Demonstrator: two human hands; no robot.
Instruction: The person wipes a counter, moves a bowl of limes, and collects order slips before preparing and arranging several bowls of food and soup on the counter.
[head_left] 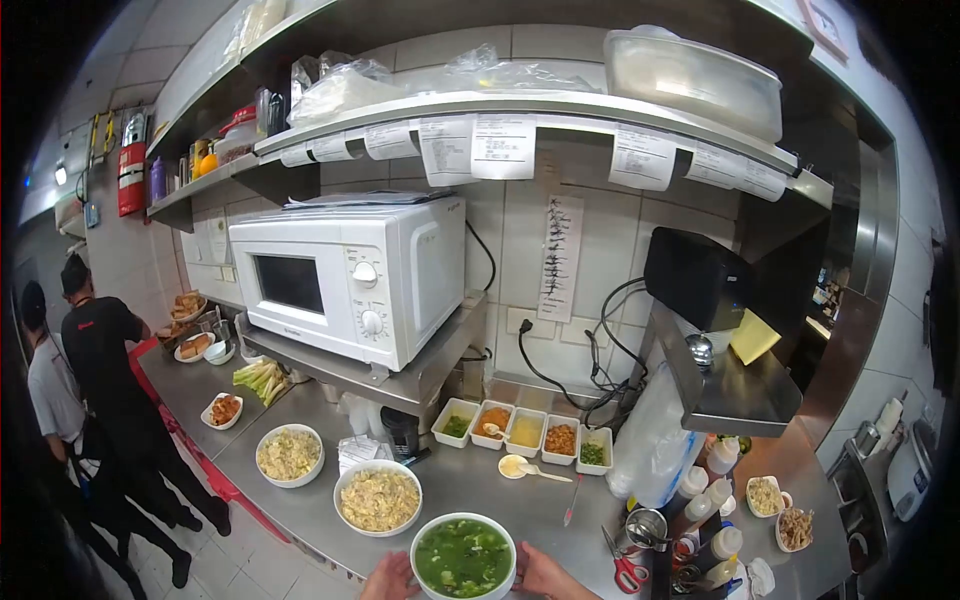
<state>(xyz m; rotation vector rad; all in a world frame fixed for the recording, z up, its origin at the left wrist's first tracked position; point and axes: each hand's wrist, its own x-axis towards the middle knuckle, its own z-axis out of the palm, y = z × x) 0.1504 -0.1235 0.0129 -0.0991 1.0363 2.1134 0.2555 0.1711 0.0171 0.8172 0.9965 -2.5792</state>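
A white bowl of green soup (463, 556) stands at the front edge of the steel counter. My left hand (390, 577) is against the bowl's left side, and my right hand (543, 573) is at its right side, both with fingers spread. Just behind and to the left is a white bowl of chunky pale yellow food (378, 499), with a similar bowl (290, 455) farther left. Small white containers of toppings (525, 432) line the back of the counter. In front of them lie a small dish (512, 466) and a pale spoon (545, 472).
Red scissors (628, 573) and squeeze bottles (722, 540) stand at the right. A white microwave (350, 280) sits on a raised shelf, below paper slips (503, 147). Two people (100, 350) stand at the far left. Small food bowls (766, 496) are at the far right.
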